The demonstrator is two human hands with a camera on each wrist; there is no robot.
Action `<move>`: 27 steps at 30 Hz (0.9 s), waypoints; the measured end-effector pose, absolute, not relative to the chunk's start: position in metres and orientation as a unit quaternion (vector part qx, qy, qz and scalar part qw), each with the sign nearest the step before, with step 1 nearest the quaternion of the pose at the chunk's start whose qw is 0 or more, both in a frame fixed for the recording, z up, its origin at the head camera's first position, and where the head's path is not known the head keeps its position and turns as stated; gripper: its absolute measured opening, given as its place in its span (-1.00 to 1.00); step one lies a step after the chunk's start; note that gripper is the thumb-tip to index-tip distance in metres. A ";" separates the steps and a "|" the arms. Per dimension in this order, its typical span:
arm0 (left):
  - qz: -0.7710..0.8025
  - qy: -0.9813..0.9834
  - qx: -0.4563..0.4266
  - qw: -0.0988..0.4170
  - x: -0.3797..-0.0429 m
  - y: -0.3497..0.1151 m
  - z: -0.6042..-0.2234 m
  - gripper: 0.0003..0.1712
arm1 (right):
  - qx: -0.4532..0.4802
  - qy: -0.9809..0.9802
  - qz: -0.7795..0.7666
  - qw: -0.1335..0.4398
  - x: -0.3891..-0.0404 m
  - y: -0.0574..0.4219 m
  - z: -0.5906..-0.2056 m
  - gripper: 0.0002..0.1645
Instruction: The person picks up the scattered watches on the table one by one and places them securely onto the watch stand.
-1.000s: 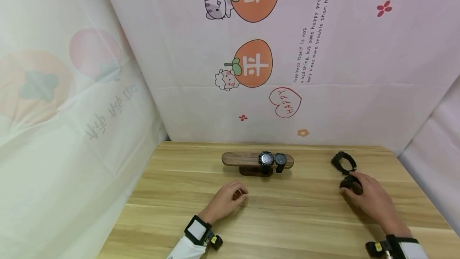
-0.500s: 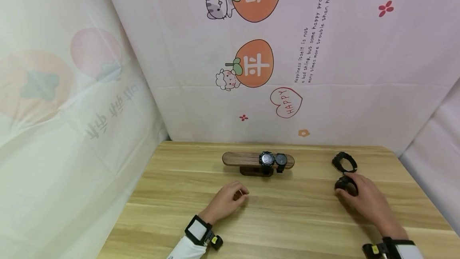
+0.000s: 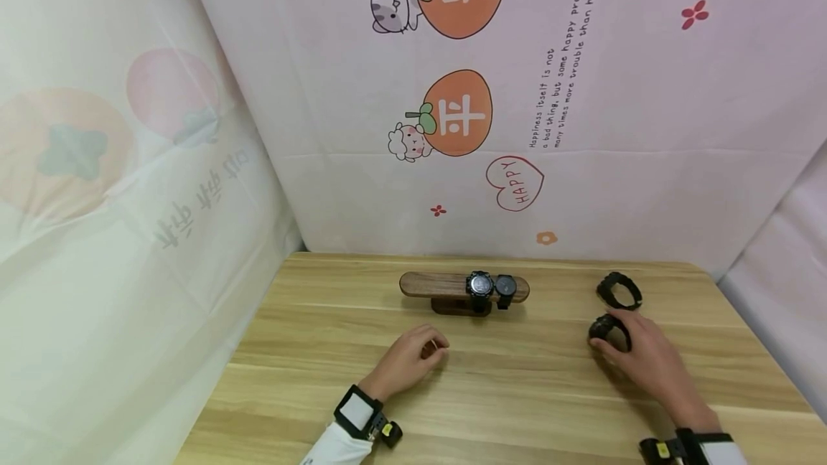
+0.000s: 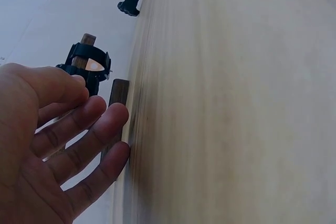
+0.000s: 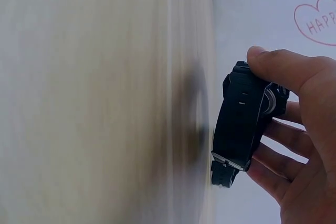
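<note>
My right hand (image 3: 649,361) pinches a black watch (image 3: 602,327) between thumb and fingers, at the right of the table. In the right wrist view the strap of this watch (image 5: 239,119) and its buckle face the camera. Just behind it a second black watch (image 3: 619,291) lies on its side. Two more dark watches, a larger one (image 3: 480,285) and a smaller one (image 3: 505,287), are wrapped around the right part of a wooden watch stand (image 3: 429,283). My left hand (image 3: 405,361) rests in front of the stand with loosely curled fingers and holds nothing.
The wooden table (image 3: 491,393) has its back edge against a printed cloth (image 3: 362,199). White cloth also hangs at the left and right sides. Each wrist wears a strapped camera, such as the left wrist camera (image 3: 390,433).
My right hand has carried the gripped watch leftward, away from the watch lying behind it. The left hand has stayed in place.
</note>
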State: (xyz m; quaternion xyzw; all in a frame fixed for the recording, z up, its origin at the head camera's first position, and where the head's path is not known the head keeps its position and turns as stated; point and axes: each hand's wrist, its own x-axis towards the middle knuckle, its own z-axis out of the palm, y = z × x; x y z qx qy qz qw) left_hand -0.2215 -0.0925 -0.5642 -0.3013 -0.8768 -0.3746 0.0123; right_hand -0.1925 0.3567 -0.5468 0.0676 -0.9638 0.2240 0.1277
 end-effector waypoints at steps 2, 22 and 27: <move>-0.372 -0.879 -0.300 0.011 -0.221 -0.091 -0.564 -0.90 | 0.071 -0.964 0.224 0.128 -0.192 0.353 -0.546 -0.05; -0.339 -0.901 -0.269 0.031 -0.219 -0.064 -0.562 -0.88 | 0.126 -0.951 0.234 0.157 -0.186 0.299 -0.541 -0.12; -0.327 -0.906 -0.263 0.049 -0.218 -0.054 -0.562 -0.89 | 0.127 -0.952 0.233 0.155 -0.189 0.286 -0.539 -0.12</move>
